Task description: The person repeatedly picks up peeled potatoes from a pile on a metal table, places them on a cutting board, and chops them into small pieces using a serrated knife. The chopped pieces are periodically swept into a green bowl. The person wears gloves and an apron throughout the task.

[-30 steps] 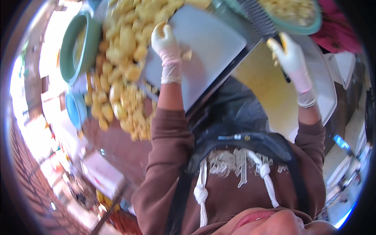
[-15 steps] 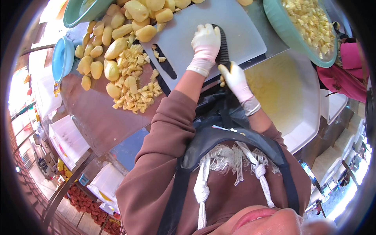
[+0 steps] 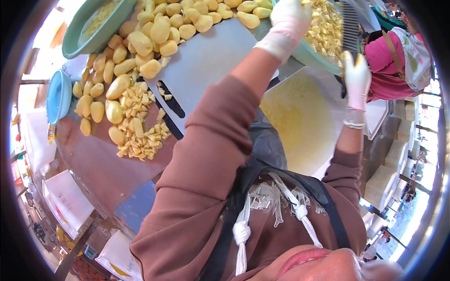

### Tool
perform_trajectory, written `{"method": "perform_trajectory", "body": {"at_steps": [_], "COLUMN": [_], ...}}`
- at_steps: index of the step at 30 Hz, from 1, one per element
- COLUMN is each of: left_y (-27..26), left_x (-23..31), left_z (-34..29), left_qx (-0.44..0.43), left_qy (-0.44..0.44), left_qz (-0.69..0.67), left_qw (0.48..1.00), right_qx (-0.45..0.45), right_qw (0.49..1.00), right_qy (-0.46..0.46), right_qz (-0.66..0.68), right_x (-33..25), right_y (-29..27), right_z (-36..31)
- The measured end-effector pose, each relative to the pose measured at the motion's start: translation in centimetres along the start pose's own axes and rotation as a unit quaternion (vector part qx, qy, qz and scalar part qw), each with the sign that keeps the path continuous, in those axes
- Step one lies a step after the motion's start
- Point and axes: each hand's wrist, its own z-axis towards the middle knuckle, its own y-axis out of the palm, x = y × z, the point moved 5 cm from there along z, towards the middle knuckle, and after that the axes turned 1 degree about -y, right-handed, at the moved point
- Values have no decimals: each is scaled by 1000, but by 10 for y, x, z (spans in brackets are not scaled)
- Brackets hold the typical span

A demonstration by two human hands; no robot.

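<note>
My right hand (image 3: 357,77), in a white glove, is closed around the handle of a knife with a dark ridged blade (image 3: 349,28). The blade points away from me, beside the right side of a green basin (image 3: 311,57) full of cut potato pieces (image 3: 323,30). Over the basin's left part is my gloved left hand (image 3: 289,18); the top edge of the picture cuts it off, and its fingers do not show clearly. Nearer the middle lies a pale cutting board (image 3: 213,51), partly covered by my left forearm.
Left of the board are a heap of peeled potatoes (image 3: 140,43) and a pile of potato pieces (image 3: 136,124). A green basin (image 3: 75,44) and a blue basin (image 3: 52,100) stand further left. A white tub (image 3: 330,100) holds yellowish contents. Someone in pink (image 3: 382,54) is at far right.
Both hands have left the board for the basin at the right. The knife has moved rightward in my right hand, and the view has shifted.
</note>
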Motion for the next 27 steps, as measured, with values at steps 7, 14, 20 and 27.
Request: {"method": "perform_trajectory", "body": {"at_steps": [7, 14, 20, 27], "left_y": [-163, -263, -297, -426], "left_x": [-56, -77, -85, -112], "left_z": [-99, -188, -157, -151], "left_qx": [-67, -108, -58, 114], "left_qy": [-101, -237, -176, -67], "left_qz": [92, 167, 185, 347], "left_qw": [988, 951, 965, 928], "right_qx": [15, 30, -56, -27], "right_qw": [921, 802, 838, 920], "right_qy": [-231, -382, -315, -232], "right_qz": [-314, -458, -441, -314], "right_x": [36, 63, 72, 37], "right_y": [65, 136, 125, 55], "right_z": [119, 130, 130, 120]}}
